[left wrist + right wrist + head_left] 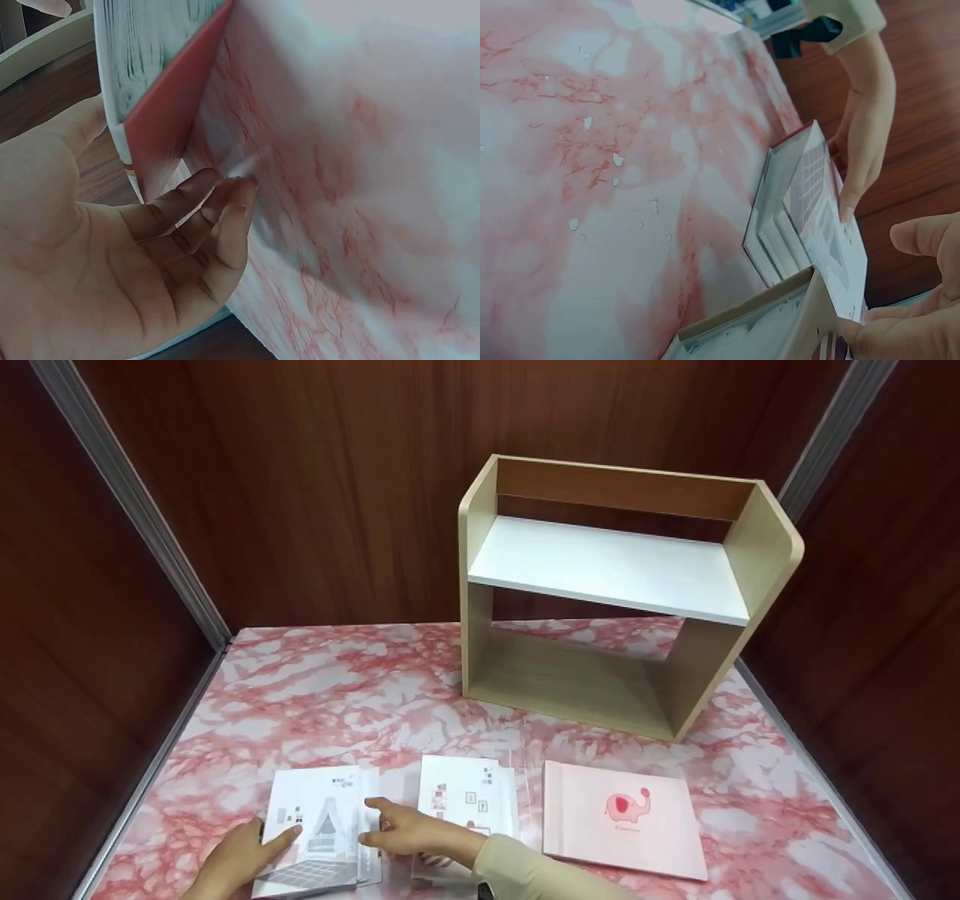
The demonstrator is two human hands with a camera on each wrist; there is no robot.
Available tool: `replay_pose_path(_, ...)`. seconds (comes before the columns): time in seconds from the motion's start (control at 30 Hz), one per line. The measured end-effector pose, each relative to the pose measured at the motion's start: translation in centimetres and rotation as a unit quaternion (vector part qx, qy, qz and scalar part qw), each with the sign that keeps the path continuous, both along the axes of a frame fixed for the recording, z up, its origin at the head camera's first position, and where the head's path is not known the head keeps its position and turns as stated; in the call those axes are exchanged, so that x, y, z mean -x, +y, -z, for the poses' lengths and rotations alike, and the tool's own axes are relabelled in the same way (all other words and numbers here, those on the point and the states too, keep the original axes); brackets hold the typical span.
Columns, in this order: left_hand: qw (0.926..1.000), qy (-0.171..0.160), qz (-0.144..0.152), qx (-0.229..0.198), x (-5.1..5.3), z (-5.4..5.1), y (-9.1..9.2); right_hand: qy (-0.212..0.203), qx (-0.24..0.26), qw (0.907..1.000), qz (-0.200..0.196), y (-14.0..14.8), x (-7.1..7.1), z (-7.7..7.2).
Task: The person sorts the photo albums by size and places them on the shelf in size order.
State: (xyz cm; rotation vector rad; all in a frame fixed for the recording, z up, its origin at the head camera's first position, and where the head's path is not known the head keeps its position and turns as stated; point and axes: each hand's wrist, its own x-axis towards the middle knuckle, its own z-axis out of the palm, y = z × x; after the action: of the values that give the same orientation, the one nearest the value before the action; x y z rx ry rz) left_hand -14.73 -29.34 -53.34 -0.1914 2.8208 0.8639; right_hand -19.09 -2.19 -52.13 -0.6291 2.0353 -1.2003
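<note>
A white book [319, 817] with a tent picture lies at the front left in the head view. My left hand [244, 851] grips its left side, the thumb on the cover; in the left wrist view the left hand [127, 247] has its fingers curled beside the book's red cover [176, 97]. My right hand [409, 829] reaches across a second white book [457, 787], thumb and forefinger apart at the first book's right edge. In the right wrist view, the right hand [922, 300] is beside the books, and the left hand's thumb rests on the white cover [825, 225].
A two-level shelf unit [607, 566] with a white middle board stands at the back right. In front of it lies a pink book [622, 821] with an elephant picture. Dark wood panels [330, 495] surround the pink marbled table [315, 690].
</note>
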Motion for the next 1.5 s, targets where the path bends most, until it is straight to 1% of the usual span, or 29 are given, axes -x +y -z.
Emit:
replay_pose_path(0.1, 1.0000, -0.007, 0.003, -0.004, 0.0, 0.0, 0.0, 0.004, -0.008, 1.0000, 0.002, -0.1, -0.1, -0.2)
replay_pose_path(0.2, 1.0000, -0.003, -0.001, -0.005, -0.1, 0.1, 0.1, -0.004, -0.004, 1.0000, 0.006, -0.1, -0.1, -0.2)
replay_pose_path(0.37, 0.9998, 0.013, 0.003, -0.015, -0.1, 0.2, 0.4, -0.031, 0.012, 0.9993, 0.019, -0.2, 0.0, 0.0)
replay_pose_path(0.43, 0.9996, 0.019, 0.007, -0.019, -0.2, 0.2, 0.5, -0.047, 0.020, 0.9982, 0.030, -0.3, 0.0, 0.0)
replay_pose_path(0.53, 0.9994, 0.023, 0.007, -0.026, -0.1, 0.4, 0.6, -0.059, 0.021, 0.9969, 0.048, -0.5, -0.1, -0.1)
replay_pose_path(0.63, 0.9989, 0.017, -0.003, -0.044, -0.2, 0.5, 0.7, -0.068, 0.018, 0.9956, 0.061, -0.7, -0.1, 0.0)
replay_pose_path(0.73, 0.9980, 0.015, -0.014, -0.059, -0.2, 0.7, 0.8, -0.065, 0.006, 0.9956, 0.067, -0.9, -0.1, 0.1)
replay_pose_path(0.83, 0.9970, 0.013, -0.022, -0.073, -0.2, 0.8, 0.9, -0.069, 0.002, 0.9943, 0.081, -1.2, -0.2, 0.0)
replay_pose_path(0.93, 0.9955, -0.001, -0.028, -0.090, -0.3, 0.8, 1.1, -0.073, -0.007, 0.9924, 0.099, -1.4, -0.3, -0.1)
replay_pose_path(1.03, 0.9919, -0.018, -0.038, -0.119, -0.4, 0.8, 1.1, -0.074, -0.016, 0.9909, 0.111, -1.6, -0.4, -0.1)
replay_pose_path(1.1, 0.9894, -0.032, -0.045, -0.134, -0.4, 0.7, 1.1, -0.077, -0.016, 0.9906, 0.112, -1.7, -0.5, -0.1)
replay_pose_path(1.17, 0.9882, -0.041, -0.046, -0.140, -0.4, 0.6, 1.0, -0.080, -0.013, 0.9908, 0.109, -1.8, -0.5, -0.1)
replay_pose_path(1.23, 0.9881, -0.047, -0.039, -0.141, -0.4, 0.6, 0.9, -0.085, -0.010, 0.9908, 0.105, -1.8, -0.5, -0.1)
replay_pose_path(1.33, 0.9878, -0.040, -0.039, -0.145, -0.3, 0.7, 0.8, -0.088, -0.012, 0.9908, 0.102, -1.8, -0.5, -0.2)
replay_pose_path(1.4, 0.9861, -0.040, -0.048, -0.154, -0.3, 0.9, 0.8, -0.089, -0.015, 0.9907, 0.102, -1.8, -0.6, -0.2)
replay_pose_path(1.5, 0.9860, -0.038, -0.064, -0.149, -0.4, 1.2, 0.9, -0.093, -0.009, 0.9904, 0.101, -1.8, -0.6, -0.1)
